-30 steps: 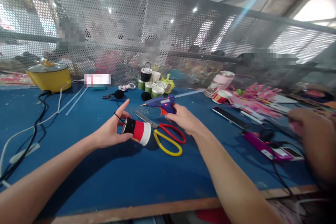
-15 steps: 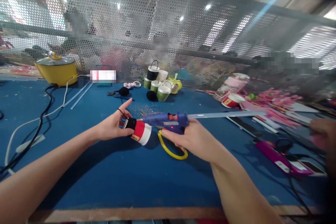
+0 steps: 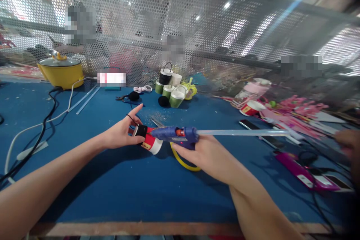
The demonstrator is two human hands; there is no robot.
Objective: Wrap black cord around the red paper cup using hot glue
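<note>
Blue plastic glue gun (image 3: 168,134) in the right hand (image 3: 208,155), whose grip is wrapped firmly about the handle. Its nozzle is at the red-and-white cup (image 3: 151,144), though from where I stand I can't tell whether they touch. The left hand's (image 3: 120,133) grip pinches the cup's black end, tilting it over the bench (image 3: 112,191). Scissors (image 3: 185,164) lie partly hidden behind the gun and right hand.

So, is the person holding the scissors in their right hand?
No, the right hand grips the blue glue gun, while the scissors lie on the blue table, partly hidden behind it.
</note>
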